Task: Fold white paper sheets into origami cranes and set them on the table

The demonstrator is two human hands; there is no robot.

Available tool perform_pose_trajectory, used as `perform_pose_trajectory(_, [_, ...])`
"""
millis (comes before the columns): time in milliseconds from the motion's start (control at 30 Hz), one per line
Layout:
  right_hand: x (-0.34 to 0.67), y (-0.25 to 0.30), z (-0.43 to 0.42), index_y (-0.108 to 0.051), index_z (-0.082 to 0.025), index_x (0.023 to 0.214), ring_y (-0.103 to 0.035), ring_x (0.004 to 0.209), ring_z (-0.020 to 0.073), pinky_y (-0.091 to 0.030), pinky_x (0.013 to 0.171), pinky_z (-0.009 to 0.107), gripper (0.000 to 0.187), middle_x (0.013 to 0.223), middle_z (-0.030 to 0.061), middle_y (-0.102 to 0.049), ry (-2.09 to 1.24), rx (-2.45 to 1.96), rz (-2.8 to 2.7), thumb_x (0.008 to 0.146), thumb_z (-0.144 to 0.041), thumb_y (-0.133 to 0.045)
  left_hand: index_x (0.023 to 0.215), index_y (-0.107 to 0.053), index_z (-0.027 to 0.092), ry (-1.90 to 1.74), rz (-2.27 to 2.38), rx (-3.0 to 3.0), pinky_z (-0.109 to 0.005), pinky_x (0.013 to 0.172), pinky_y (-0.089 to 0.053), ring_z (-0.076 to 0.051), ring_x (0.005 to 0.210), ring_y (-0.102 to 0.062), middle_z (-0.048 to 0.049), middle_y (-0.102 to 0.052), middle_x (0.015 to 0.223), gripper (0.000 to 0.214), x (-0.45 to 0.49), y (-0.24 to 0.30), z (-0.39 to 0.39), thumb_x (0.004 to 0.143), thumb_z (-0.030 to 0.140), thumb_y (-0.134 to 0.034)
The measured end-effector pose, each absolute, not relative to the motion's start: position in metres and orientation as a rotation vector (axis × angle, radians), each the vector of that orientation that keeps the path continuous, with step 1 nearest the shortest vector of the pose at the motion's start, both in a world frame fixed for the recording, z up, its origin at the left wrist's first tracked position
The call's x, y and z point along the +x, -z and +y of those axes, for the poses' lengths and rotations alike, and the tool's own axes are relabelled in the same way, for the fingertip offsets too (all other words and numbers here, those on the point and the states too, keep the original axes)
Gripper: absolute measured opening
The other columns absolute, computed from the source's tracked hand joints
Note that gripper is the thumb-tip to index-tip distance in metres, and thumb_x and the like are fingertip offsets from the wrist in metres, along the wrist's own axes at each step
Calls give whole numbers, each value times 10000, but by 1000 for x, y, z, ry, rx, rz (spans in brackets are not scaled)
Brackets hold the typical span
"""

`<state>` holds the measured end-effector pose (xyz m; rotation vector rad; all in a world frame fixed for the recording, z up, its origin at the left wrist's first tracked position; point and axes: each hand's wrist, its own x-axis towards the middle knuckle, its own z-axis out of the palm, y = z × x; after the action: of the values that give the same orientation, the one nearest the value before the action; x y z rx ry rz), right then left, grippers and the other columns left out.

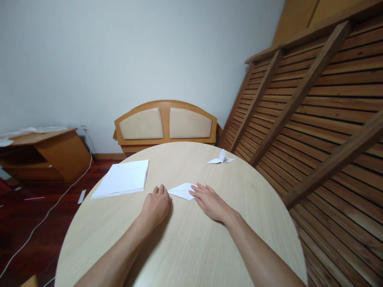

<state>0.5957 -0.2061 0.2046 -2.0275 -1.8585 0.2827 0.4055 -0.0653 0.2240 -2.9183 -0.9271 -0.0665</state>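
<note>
A small folded white paper piece (pixel 183 191) lies flat on the round light-wood table (pixel 179 247). My left hand (pixel 156 206) rests knuckles-up at the paper's left tip, fingers curled under and pressed against it. My right hand (pixel 209 201) lies flat with fingers stretched out, their tips pressing on the paper's right edge. A stack of white paper sheets (pixel 122 179) sits to the left of my hands. A finished folded paper crane (pixel 221 158) stands further back on the right side of the table.
A wooden headboard with beige padded panels (pixel 165 123) leans on the wall behind the table. A slatted wooden bed frame (pixel 314 119) leans at the right. A low wooden cabinet (pixel 44 153) and a white cable (pixel 48 213) are on the dark floor at left.
</note>
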Motion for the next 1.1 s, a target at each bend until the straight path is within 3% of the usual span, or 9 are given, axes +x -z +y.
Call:
perform_pose_trajectory(67, [592,-207,-207,-460,-268,1465,-250,1488,223,-154,1214,485,458,1574,33,-381,-304,-1998,-1877,1044,-335,-292,1400,-467,11,211,-913,-2899,-503,1098,-375,-383,1404,-378,-276,-424,1486,502,411,-216,-70,982,274,-374])
perform_pose_trajectory(167, [585,-209,-207,-364,-209,1521,-190,1507,232,-114,1226,485,548,1607,71,-302,-346,-1973,-1929,1035,-455,-313,1526,-294,78,325,-568,-3050,-478,1200,-230,-298,1502,-197,-167,-254,1610,599,421,-204,-73,993,342,-360])
perform_pose_trajectory(233, [581,-209,-207,-301,-185,1548,-129,1520,230,-80,1233,479,622,1629,81,-228,-365,-1969,-1960,1023,-518,-311,1548,-256,123,290,-380,-3143,-456,1216,-199,-255,1509,-184,-117,-240,1621,598,425,-196,-74,999,347,-336])
perform_pose_trajectory(433, [577,-209,-208,-110,-142,1583,-14,1527,244,-9,1237,477,783,1648,91,-58,-489,-2048,-1978,990,-630,-264,1551,-257,131,173,-421,-3231,-434,1212,-203,-260,1499,-214,-118,-245,1616,612,426,-187,-66,1008,409,-311])
perform_pose_trajectory(733, [567,-219,-214,-85,-12,1560,18,1524,272,-13,1227,512,894,1632,164,2,-549,-2408,-1734,964,-666,-208,1548,-267,119,140,-453,-3260,-450,1217,-196,-282,1503,-187,-127,-225,1618,650,425,-192,-66,1009,479,-314])
perform_pose_trajectory(833, [575,-216,-216,-168,-32,1561,-58,1523,302,-55,1221,530,831,1634,168,-82,-450,-2439,-1656,976,-612,-284,1542,-281,107,147,-458,-3269,-452,1218,-204,-285,1500,-196,-127,-237,1616,661,425,-193,-67,1006,491,-325])
perform_pose_trajectory(933, [589,-211,-216,-374,-108,1512,-219,1492,309,-129,1210,527,632,1590,142,-318,-255,-2332,-1651,989,-461,-400,1534,-304,112,199,-458,-3279,-467,1211,-228,-294,1491,-229,-128,-274,1604,656,425,-192,-67,998,488,-359])
perform_pose_trajectory(1100, [608,-205,-210,-658,-201,1246,-553,1221,235,-382,1080,393,323,1289,93,-652,-66,-2000,-1722,947,-263,-552,1496,-380,116,353,-427,-3285,-486,1189,-288,-299,1455,-328,-146,-381,1556,603,425,-190,-64,986,435,-424])
